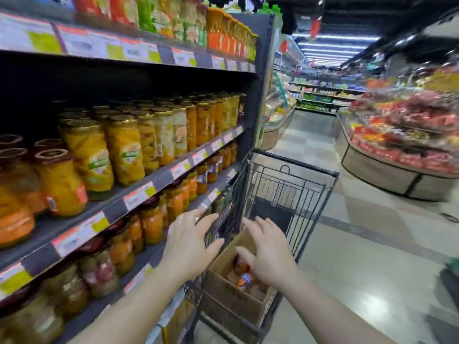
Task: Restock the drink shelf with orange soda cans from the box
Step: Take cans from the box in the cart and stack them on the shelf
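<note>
1. Nearest the camera, two bare forearms reach forward and down, so the view is of someone leaning toward the load.
2. Left hand (190, 240): fingers spread and nearly straight, holding nothing. It hangs over the left edge of the cart (293, 184), beside the shelf (159, 181), likely on its way to the box.
3. Right hand (267, 252): also spread wide, empty, palm down over the open box (231, 289). I judge it is set to drop onto a can.
4. The box is brown cardboard, its top open, standing in the near end of the cart, which keeps the stock at arm level beside the shelf.
5. Cans (244, 276): at least two orange ones show in the box, just under the right hand's fingers; blur hides how many more lie there. None is gripped, so the pick is not yet made.
6. The cart is parked tight against the shelf, which keeps each carry short.
7. Shelf rows at left hold jars (124, 150) of yellow and orange fruit, packed front to back, with price tags along the edges. No open slot for cans shows; I cannot tell where they are meant to go.
8. Farther off, bottles (218, 28) line the top row, and a round display (402, 170) stands across the aisle.
</note>
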Tool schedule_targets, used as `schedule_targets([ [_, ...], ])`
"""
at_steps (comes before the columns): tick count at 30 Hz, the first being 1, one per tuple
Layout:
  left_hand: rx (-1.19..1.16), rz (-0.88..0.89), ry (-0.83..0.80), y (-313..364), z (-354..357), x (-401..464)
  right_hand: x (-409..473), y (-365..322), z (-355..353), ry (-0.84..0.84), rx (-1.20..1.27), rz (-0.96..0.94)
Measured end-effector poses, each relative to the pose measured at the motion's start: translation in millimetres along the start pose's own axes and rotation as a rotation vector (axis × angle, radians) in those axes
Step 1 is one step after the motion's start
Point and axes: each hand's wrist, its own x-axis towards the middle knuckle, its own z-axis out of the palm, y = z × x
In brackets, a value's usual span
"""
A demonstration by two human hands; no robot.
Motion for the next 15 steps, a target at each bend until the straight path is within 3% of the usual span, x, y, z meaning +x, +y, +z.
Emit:
schedule_targets([
  [7,-0.004,-0.061,-0.018,17.8,78.6,77.1,84.7,89.9,36.2,-0.062,0.061,-0.047],
  [15,0.007,-0.293,-0.071,29.6,167.4,137.1,194.4,196.5,81.8,-0.198,0.095,-0.115],
])
